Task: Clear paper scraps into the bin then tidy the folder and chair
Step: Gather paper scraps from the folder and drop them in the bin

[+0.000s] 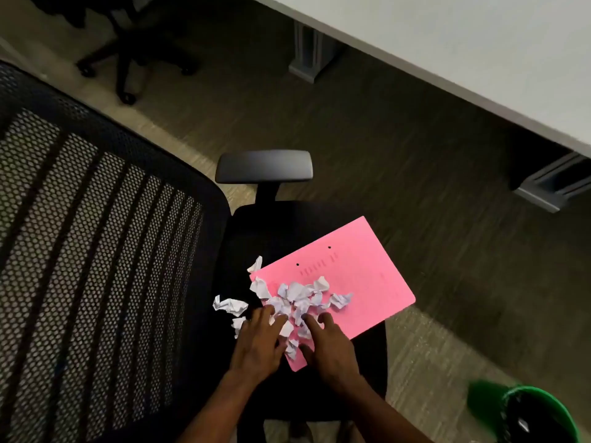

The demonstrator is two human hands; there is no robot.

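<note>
The step in hand looks like gathering the paper scraps (299, 302) heaped on the pink folder (361, 276), which lies on the chair (249, 238) seat. Cupping from both sides and sweeping the strays beside the folder inward would likely keep pieces off the floor before the carry to the green bin (540, 414) nearby. The left hand (259, 343) and right hand (329, 346) rest on the pile, fingers (281, 319) loosely spread, touching scraps, not yet closed.

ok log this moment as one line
stage: gathering scraps | left hand and right hand: on paper scraps | scraps on: pink folder, chair seat | green bin: floor, lower right
</note>
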